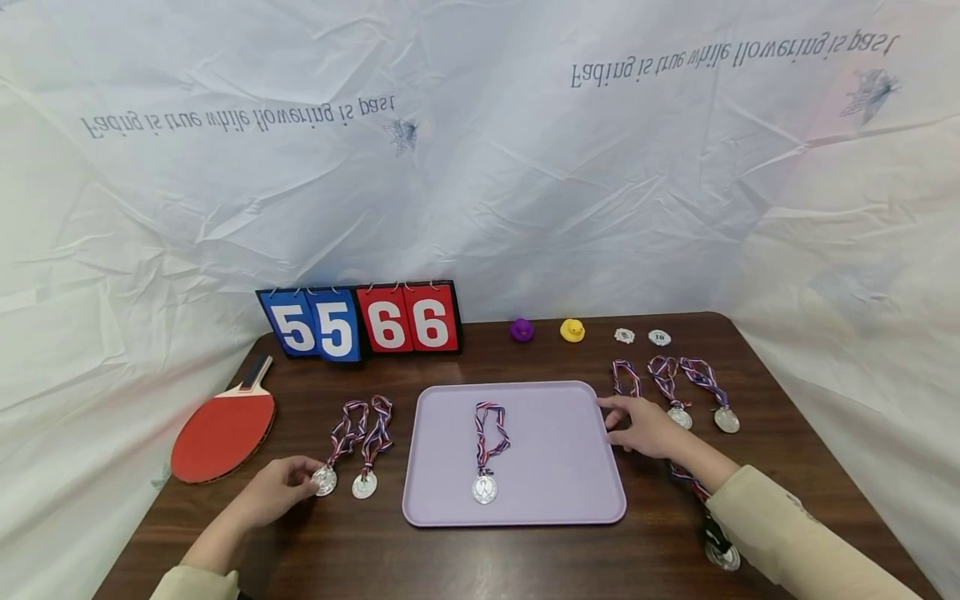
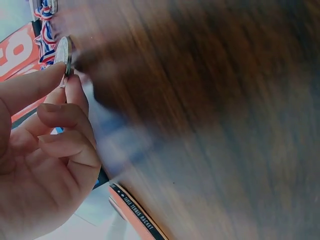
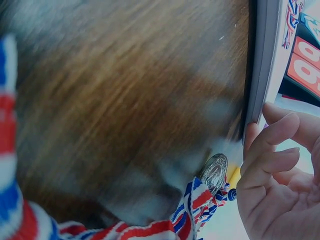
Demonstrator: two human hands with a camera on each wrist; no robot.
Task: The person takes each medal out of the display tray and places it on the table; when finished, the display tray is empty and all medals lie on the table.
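My left hand [image 1: 279, 490] pinches the edge of a silver medal [image 1: 324, 480] between thumb and fingertips, at the table's left; its striped ribbon runs away from me. In the left wrist view the medal [image 2: 64, 54] stands tilted on edge in the fingertips. Just right of it lies a second silver medal [image 1: 364, 485]. A lilac tray [image 1: 555, 500] sits mid-table, bearing one medal [image 1: 484, 489] with its ribbon laid out. My right hand [image 1: 641, 427] pinches the tray's right rim, fingertips against the edge [image 3: 265, 65] in the right wrist view.
Several more medals [image 1: 726, 419] with ribbons lie at the right, some partly hidden by my right arm. A red table tennis racket [image 1: 225, 435] is at the left. Behind stand a flip scoreboard [image 1: 360, 323], a purple duck [image 1: 522, 330], a yellow duck [image 1: 572, 331] and two chips [image 1: 659, 337].
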